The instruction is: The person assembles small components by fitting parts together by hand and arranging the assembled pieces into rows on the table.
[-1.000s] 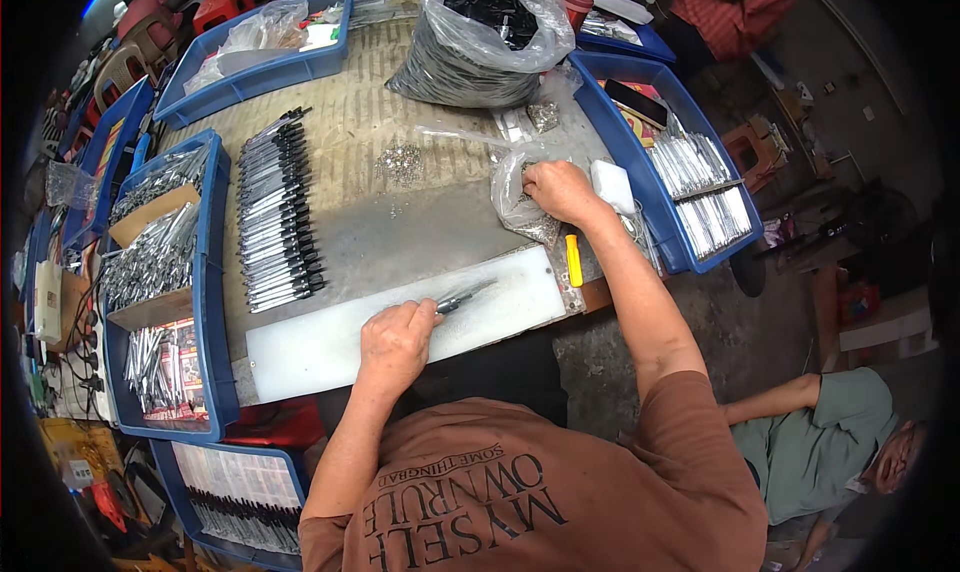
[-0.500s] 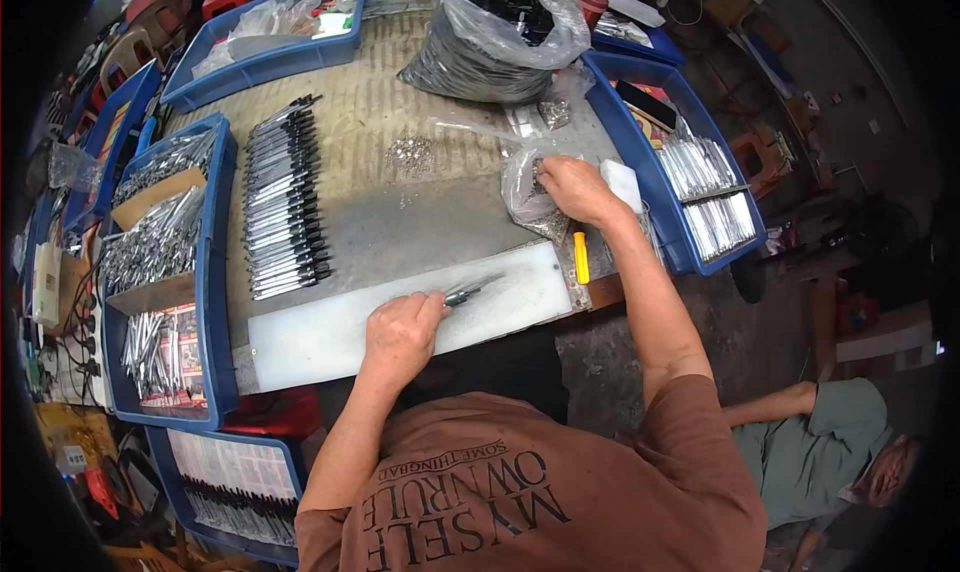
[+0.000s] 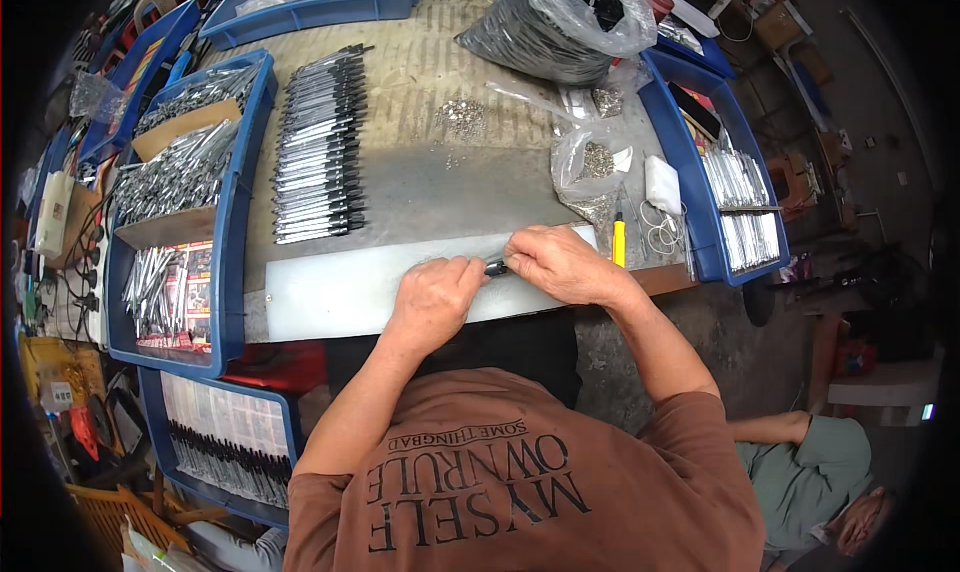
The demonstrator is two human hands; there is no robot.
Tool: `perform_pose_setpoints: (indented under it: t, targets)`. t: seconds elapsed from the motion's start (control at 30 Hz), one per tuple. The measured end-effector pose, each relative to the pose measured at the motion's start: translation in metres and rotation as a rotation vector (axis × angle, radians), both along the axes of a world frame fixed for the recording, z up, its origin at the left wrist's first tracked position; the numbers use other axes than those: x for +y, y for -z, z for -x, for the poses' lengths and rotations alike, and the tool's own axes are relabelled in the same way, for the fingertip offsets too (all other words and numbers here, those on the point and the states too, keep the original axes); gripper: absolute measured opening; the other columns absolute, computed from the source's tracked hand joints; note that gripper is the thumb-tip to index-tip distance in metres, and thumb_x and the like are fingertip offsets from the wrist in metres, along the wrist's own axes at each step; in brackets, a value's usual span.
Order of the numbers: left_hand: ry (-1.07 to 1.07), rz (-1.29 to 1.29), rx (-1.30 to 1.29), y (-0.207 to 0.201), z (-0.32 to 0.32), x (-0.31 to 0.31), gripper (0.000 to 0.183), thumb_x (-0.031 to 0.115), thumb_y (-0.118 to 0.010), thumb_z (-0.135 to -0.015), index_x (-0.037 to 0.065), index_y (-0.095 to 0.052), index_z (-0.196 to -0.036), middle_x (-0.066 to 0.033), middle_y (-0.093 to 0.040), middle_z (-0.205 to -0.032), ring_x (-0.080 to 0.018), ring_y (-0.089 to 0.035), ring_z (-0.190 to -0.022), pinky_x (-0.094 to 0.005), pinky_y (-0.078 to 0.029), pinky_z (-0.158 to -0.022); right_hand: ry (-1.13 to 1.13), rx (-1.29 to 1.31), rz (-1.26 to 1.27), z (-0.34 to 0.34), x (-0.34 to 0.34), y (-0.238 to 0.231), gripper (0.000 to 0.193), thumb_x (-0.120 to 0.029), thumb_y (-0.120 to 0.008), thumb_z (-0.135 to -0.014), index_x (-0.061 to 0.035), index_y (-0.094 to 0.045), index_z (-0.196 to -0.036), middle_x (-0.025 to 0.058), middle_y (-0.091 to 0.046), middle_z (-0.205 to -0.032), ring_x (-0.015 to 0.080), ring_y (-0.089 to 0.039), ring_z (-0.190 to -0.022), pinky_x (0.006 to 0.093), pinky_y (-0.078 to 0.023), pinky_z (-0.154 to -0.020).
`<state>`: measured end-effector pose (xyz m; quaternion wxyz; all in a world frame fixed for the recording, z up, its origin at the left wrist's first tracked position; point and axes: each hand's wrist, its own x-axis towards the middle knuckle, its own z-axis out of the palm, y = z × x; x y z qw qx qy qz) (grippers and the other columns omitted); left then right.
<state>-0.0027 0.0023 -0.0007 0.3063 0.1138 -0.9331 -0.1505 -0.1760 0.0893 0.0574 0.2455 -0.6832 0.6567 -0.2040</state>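
Observation:
My left hand is closed around a slim black-tipped pen, most of it hidden inside the fist. At the pen's dark end, my right hand pinches with its fingertips; whether a tiny part is between them cannot be seen. Both hands are over the long white board at the table's near edge. Beyond it, a long row of silver pens with black ends lies side by side. An opened plastic bag of small metal parts stands behind my right hand.
Blue trays of metal pen parts stand at the left, and another blue tray at the right. A yellow-handled tool lies beside the board. Loose small parts and a large bag of dark pieces are farther back. A person sits lower right.
My right hand has left the bag of small parts and come to the pen's end beside my left hand. The view has shifted, so the table appears higher and farther right.

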Motion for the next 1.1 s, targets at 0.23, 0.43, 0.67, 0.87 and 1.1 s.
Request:
perform_pose_setpoints:
  t: [0.23,0.43,0.67,0.87,1.1]
  targets:
    - [-0.003,0.020,-0.035,-0.001,-0.001,0.001,0.014,0.016,-0.062,-0.074,0.006,-0.052,-0.077,-0.0051,-0.049,-0.061,-0.0206,-0.054,-0.054,-0.0334,-0.044,-0.048,0.004,0.084,0.001,-0.005,-0.003,0.009,0.018,-0.015,-0.051,-0.080,0.0028,-0.052,-0.076,0.0188,-0.055,-0.073,0.0373,-0.054,-0.074,0.0444,-0.042,-0.065]
    - [0.000,0.073,-0.052,-0.003,-0.001,0.001,0.014,0.015,-0.060,-0.074,0.004,-0.054,-0.079,-0.0049,-0.050,-0.062,-0.0195,-0.054,-0.055,-0.0328,-0.045,-0.049,0.061,0.123,0.010,-0.011,-0.004,0.008,0.018,-0.013,-0.051,-0.078,0.0035,-0.052,-0.071,0.0202,-0.055,-0.069,0.0383,-0.054,-0.070,0.0450,-0.042,-0.063]
    - [-0.006,0.080,-0.069,0.001,-0.001,0.001,0.015,0.013,-0.060,-0.073,0.003,-0.055,-0.082,-0.0045,-0.050,-0.063,-0.0186,-0.054,-0.054,-0.0315,-0.045,-0.048,0.145,0.053,-0.006,-0.015,-0.003,0.006,0.019,-0.013,-0.052,-0.077,0.0045,-0.053,-0.070,0.0221,-0.054,-0.068,0.0396,-0.054,-0.067,0.0445,-0.041,-0.061]
    - [-0.002,0.086,-0.062,-0.002,-0.001,0.002,0.014,0.013,-0.060,-0.072,0.003,-0.056,-0.082,-0.0044,-0.050,-0.063,-0.0182,-0.054,-0.055,-0.0313,-0.045,-0.048,0.196,-0.026,-0.024,-0.014,-0.002,0.008,0.020,-0.015,-0.053,-0.077,0.0043,-0.055,-0.072,0.0218,-0.055,-0.068,0.0389,-0.054,-0.068,0.0437,-0.042,-0.060]
    - [-0.009,0.066,-0.023,0.001,0.000,0.002,0.018,0.015,-0.064,-0.071,0.004,-0.054,-0.081,-0.0046,-0.047,-0.058,-0.0201,-0.051,-0.051,-0.0327,-0.042,-0.046,0.191,0.053,-0.045,-0.016,-0.003,0.008,0.021,-0.016,-0.055,-0.076,0.0041,-0.056,-0.073,0.0210,-0.056,-0.068,0.0378,-0.056,-0.067,0.0427,-0.043,-0.061]
